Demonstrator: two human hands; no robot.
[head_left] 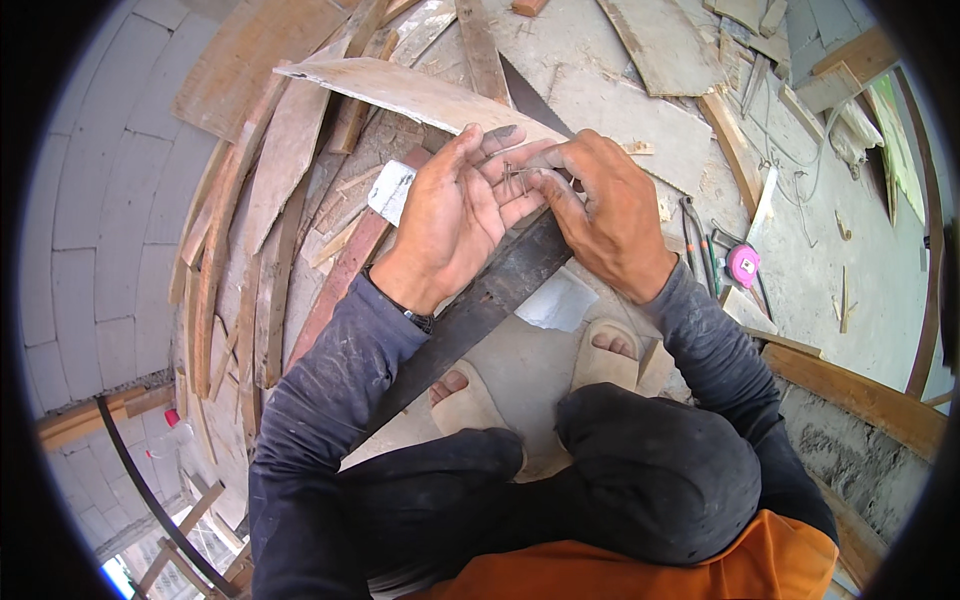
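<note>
My left hand [450, 215] is turned palm up, its fingers slightly curled around a few thin nails [510, 180] lying across them. Over these fingers, my right hand [612, 212] pinches at the nails with thumb and forefinger. How many nails it grips is hidden. Below both hands a dark, flat beam [490, 305] runs diagonally between my knees and the far side. Just beyond my fingertips lies a long pale board [410, 88] with a ragged edge.
Loose planks [215, 290] and boards crowd the left, beside a grey block wall [95, 200]. To the right lie pliers [697, 240] with orange handles and a pink tape measure [742, 265]. A timber beam [855, 400] borders the near right. My sandalled feet [468, 400] stand below the hands.
</note>
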